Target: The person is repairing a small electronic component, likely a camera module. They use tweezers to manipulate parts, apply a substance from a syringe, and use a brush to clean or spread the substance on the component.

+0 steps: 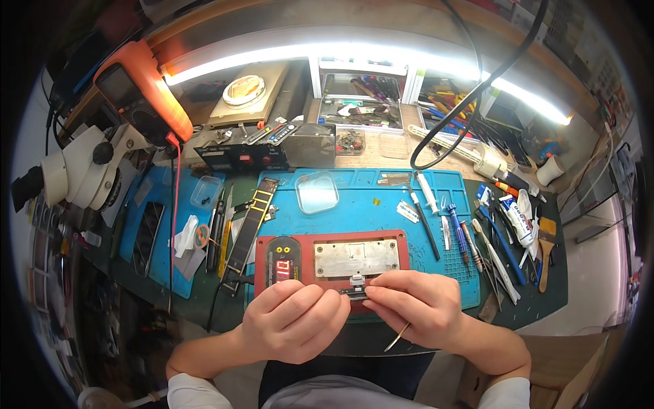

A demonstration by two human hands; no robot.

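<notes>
My left hand and my right hand meet in front of a red-framed heating plate station. Between their fingertips is a small dark narrow part, with a small silvery piece just above it. Fingers of both hands are closed in a pinch, and they partly cover the part; its exact kind is unclear. A thin gold-coloured pointed tool sticks out below my right palm, tucked in that hand. The station carries a bare metal plate and a lit red display.
The station lies on a blue work mat. On the right are a syringe, screwdrivers, a brush and tweezers. To the left stand a microscope, an orange multimeter and a phone. A black cable loops overhead.
</notes>
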